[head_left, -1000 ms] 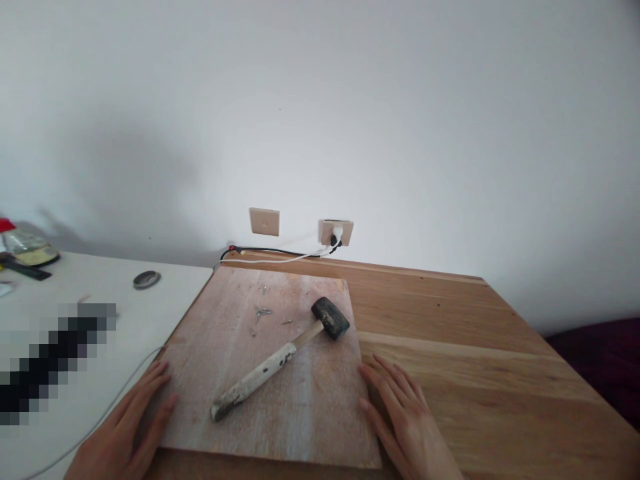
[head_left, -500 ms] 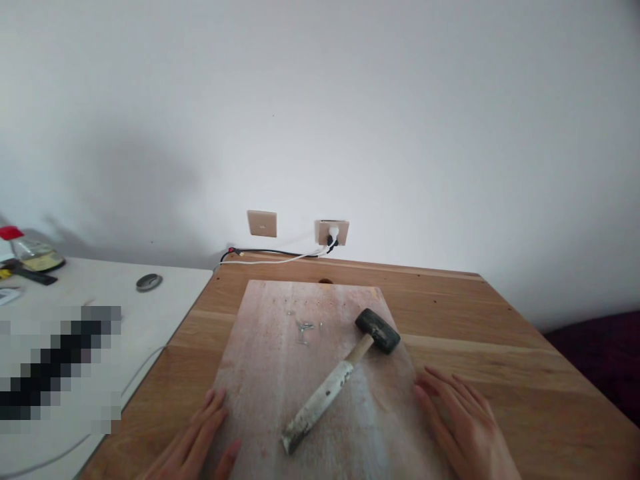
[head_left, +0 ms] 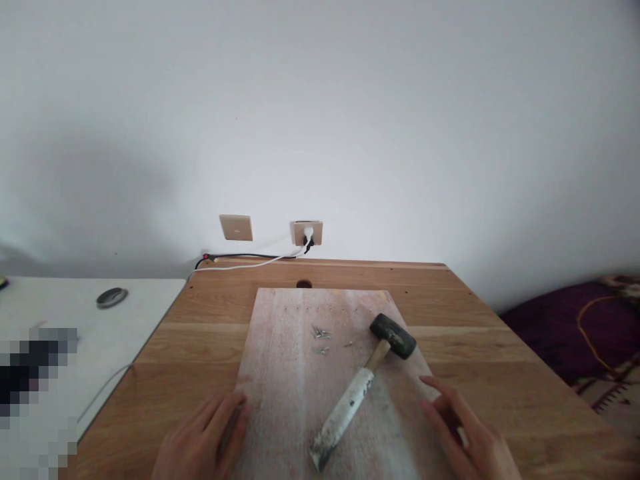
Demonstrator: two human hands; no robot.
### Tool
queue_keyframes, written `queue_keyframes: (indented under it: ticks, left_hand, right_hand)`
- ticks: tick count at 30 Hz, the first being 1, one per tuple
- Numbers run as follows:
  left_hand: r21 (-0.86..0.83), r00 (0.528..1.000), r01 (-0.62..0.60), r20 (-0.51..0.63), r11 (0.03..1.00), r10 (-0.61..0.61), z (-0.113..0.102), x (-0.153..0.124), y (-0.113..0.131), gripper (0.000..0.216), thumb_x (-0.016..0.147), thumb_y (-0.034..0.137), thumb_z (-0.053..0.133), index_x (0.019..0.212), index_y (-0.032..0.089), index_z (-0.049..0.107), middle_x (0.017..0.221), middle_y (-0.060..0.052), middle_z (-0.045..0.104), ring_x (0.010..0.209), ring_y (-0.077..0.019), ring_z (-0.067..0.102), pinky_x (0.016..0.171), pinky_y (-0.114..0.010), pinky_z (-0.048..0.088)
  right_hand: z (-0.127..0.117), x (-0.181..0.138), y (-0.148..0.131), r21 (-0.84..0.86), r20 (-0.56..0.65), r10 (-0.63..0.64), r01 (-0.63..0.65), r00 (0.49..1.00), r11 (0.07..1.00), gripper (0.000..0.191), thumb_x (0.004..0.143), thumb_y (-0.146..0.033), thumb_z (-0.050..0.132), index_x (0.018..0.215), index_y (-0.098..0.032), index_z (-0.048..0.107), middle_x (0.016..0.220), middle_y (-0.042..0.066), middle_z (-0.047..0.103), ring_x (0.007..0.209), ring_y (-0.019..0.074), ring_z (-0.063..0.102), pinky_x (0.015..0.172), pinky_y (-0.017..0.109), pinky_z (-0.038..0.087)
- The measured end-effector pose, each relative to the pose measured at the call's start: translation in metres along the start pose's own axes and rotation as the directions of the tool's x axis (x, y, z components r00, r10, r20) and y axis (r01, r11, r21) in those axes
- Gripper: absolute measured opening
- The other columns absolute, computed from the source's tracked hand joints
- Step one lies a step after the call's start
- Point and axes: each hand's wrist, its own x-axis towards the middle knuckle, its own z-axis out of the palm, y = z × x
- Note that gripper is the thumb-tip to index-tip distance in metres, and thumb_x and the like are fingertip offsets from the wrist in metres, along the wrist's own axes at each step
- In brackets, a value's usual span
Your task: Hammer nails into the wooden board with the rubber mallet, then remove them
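A pale wooden board (head_left: pixel 295 373) lies on the brown wooden table (head_left: pixel 475 373). On the board rests a mallet (head_left: pixel 363 383) with a black head and a white-stained handle, beside several small nails (head_left: pixel 323 333). My left hand (head_left: pixel 203 437) lies against the board's left edge with its fingers stretched along it. My right hand (head_left: pixel 467 433) rests at the board's right edge, fingers apart and slightly raised. Neither hand holds anything.
A white table (head_left: pixel 75 347) adjoins on the left, carrying a grey round lid (head_left: pixel 111 297) and a thin cable. Wall sockets (head_left: pixel 306 233) with black and white cords sit behind the table. A purple cushion (head_left: pixel 565 327) lies to the right.
The board with the mallet and nails has slid right, from the white table's edge toward the middle of the wooden table, both hands moving with it. The view has shifted right.
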Motion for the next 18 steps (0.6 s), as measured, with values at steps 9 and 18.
queue_keyframes:
  ticks: [9, 18]
  left_hand:
    - [-0.118, 0.926, -0.175, 0.317, 0.977, 0.204, 0.028, 0.073, 0.005, 0.022, 0.103, 0.017, 0.046, 0.100, 0.022, 0.067, 0.090, -0.004, 0.073, 0.083, -0.0236, 0.071, 0.075, -0.037, 0.058]
    - [-0.187, 0.827, -0.262, 0.463, 0.947, 0.320, 0.058, 0.156, 0.013, 0.014, 0.099, 0.013, 0.054, 0.098, 0.018, 0.067, 0.096, -0.007, 0.071, 0.091, -0.0238, 0.068, 0.084, -0.037, 0.054]
  right_hand:
    - [0.025, 0.024, -0.082, 0.202, 0.470, 0.053, -0.166, 0.881, 0.965, 0.061, 0.103, -0.066, 0.040, 0.148, -0.031, 0.061, 0.069, -0.001, 0.069, 0.070, 0.0227, 0.070, 0.069, 0.030, 0.052]
    - [0.034, 0.041, -0.090, 0.297, 0.641, 0.129, -0.400, 0.757, 0.867, 0.069, 0.102, -0.075, 0.032, 0.125, -0.020, 0.066, 0.063, 0.000, 0.067, 0.052, 0.0167, 0.062, 0.053, 0.024, 0.044]
